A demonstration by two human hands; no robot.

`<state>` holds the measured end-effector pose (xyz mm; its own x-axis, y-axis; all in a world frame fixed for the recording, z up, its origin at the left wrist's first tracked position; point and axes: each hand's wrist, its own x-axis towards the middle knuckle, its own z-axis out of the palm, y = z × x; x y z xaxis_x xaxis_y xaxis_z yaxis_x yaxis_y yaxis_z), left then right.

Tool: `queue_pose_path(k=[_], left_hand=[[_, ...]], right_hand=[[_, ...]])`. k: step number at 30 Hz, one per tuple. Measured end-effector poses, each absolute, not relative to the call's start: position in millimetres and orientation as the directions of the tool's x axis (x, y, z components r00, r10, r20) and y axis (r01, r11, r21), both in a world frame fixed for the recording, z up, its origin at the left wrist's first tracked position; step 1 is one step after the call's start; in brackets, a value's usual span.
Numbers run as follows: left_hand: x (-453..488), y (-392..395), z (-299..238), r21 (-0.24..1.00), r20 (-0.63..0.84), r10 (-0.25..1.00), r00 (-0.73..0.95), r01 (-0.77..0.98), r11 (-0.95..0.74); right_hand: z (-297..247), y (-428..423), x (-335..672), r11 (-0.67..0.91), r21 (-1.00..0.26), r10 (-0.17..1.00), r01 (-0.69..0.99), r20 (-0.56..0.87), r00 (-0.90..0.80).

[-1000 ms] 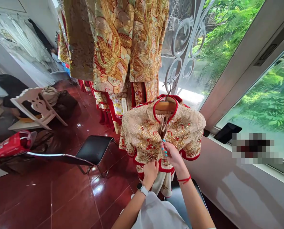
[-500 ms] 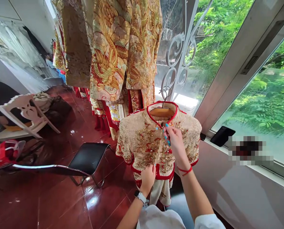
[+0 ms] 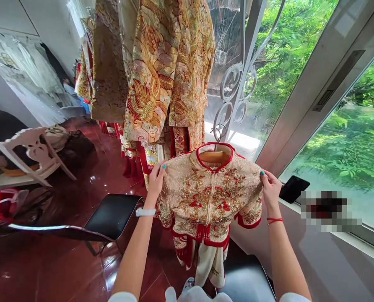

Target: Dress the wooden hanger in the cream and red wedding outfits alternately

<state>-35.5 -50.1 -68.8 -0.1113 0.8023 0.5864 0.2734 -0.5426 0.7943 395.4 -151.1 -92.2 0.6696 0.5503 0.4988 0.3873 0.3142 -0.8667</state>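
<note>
A cream embroidered jacket with gold beading and red trim hangs in front of me on a hanger, its front closed up to the collar. At the shoulder on the left, my left hand pinches the fabric between thumb and fingers. My right hand grips the opposite shoulder the same way, so the jacket is held spread out between them. Pale cloth hangs below the red hem. The hanger's hook sits at a white scrolled metal frame.
Gold embroidered garments hang behind the jacket. A black chair stands at left and another black seat below. A phone lies on the window sill at right, beside a blurred-out item. A carved white chair stands farther left.
My right hand has left the jacket's collar and my left hand its lower front edge. Both have moved outward and now grip the shoulders. The front looks closed at the neck.
</note>
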Motion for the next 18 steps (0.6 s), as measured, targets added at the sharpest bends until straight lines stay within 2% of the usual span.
queue_pose_path(k=[3,6,8,10,12,14,16,17,18], left_hand=[[-20,-40,-50,0.830,0.547,0.823,-0.152,0.229,-0.509],[-18,-46,-48,0.823,0.563,0.795,-0.226,0.245,-0.513],[-21,-44,-51,0.860,0.507,0.826,-0.248,0.212,-0.464],[-26,-35,-55,0.930,0.367,0.888,-0.276,0.138,-0.341],[-32,-27,-62,0.973,0.231,0.929,-0.287,0.069,-0.221],[-38,-33,-77,0.984,0.176,0.931,-0.321,0.048,-0.170],[-41,-61,-108,0.990,0.138,0.896,-0.421,0.061,-0.124],[-40,-83,-129,0.995,0.101,0.870,-0.483,0.067,-0.078],[-37,-108,-153,0.998,0.033,0.830,-0.557,0.059,0.000]], right_hand=[[-86,-139,401,0.323,-0.869,0.508,0.376,0.494,0.705],[-77,-131,407,0.341,-0.866,0.524,0.366,0.498,0.691],[-73,-126,414,0.325,-0.900,0.611,0.289,0.433,0.663],[-71,-124,421,0.246,-0.946,0.741,0.213,0.325,0.587],[-75,-130,426,0.162,-0.963,0.782,0.217,0.260,0.567],[-93,-152,423,0.137,-0.958,0.711,0.253,0.273,0.648],[-130,-188,405,0.122,-0.959,0.585,0.256,0.278,0.762],[-155,-209,390,0.094,-0.967,0.517,0.236,0.250,0.818],[-183,-230,373,0.026,-0.985,0.455,0.171,0.164,0.875]])
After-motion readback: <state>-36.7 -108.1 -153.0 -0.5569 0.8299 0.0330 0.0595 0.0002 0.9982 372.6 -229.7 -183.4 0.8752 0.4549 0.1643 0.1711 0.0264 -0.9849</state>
